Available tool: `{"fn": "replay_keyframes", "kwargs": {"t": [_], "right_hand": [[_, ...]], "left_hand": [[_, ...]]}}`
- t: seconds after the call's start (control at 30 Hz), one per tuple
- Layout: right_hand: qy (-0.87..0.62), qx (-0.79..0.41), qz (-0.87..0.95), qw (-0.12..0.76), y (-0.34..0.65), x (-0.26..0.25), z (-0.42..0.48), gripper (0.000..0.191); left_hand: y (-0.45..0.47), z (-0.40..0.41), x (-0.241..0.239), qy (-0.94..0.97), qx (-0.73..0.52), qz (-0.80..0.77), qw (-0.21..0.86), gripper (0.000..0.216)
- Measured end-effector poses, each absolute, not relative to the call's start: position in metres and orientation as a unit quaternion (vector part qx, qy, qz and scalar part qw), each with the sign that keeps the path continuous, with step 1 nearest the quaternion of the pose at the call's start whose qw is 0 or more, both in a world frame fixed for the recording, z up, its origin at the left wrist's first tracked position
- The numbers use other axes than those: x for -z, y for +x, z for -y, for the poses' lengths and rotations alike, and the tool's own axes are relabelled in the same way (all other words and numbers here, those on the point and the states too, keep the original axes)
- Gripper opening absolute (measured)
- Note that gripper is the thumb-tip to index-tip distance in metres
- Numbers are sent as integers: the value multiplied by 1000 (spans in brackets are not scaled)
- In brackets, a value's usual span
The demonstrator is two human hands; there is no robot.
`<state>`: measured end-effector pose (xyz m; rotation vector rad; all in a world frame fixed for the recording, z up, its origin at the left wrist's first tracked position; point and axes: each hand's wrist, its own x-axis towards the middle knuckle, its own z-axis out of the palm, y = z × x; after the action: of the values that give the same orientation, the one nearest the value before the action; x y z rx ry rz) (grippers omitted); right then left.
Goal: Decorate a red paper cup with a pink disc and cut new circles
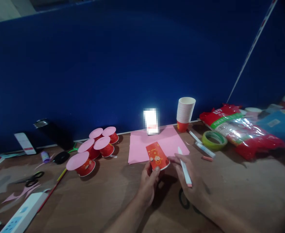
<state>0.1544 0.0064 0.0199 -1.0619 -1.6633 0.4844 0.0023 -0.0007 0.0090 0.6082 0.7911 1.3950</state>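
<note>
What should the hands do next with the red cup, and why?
Probably set the red cup mouth-down on the pink paper and trace it: the left hand holds the cup at the paper's edge, and the right hand holds a pen.

Both forearms are bare, with no sleeve reaching into view. The left hand point(149, 181) and the right hand point(193, 184) wear no glove, ring, watch or band that can be seen in this dim light.

Dim, softly blurred view with bowed edges and one blown-out glare patch.
</note>
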Motion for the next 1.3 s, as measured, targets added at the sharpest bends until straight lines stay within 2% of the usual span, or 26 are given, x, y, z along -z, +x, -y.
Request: {"fn": "replay_keyframes", "kwargs": {"t": [0.17, 0.37, 0.6, 0.97, 1.17, 1.3], "right_hand": [[-355, -78, 790, 493, 157, -23, -4, 43], [-359, -41, 800, 480, 155, -28, -4, 47], [-375, -87, 796, 467, 155, -27, -3, 42], [-474, -195, 704, 492, 157, -24, -14, 27], [-490, -205, 694, 486, 157, -24, -14, 31], [-490, -204, 693, 488, 157, -24, -14, 31]], "left_hand": [[2, -1, -8, 274, -613, -362, 647, 44], [3, -1, -3, 307, -609, -361, 636, 46], [4, -2, -1, 322, -623, -368, 611, 54], [4, -2, -7, 278, -622, -353, 642, 41], [3, -3, -9, 284, -635, -363, 620, 39], [3, -2, -7, 279, -630, -369, 624, 45]]}}
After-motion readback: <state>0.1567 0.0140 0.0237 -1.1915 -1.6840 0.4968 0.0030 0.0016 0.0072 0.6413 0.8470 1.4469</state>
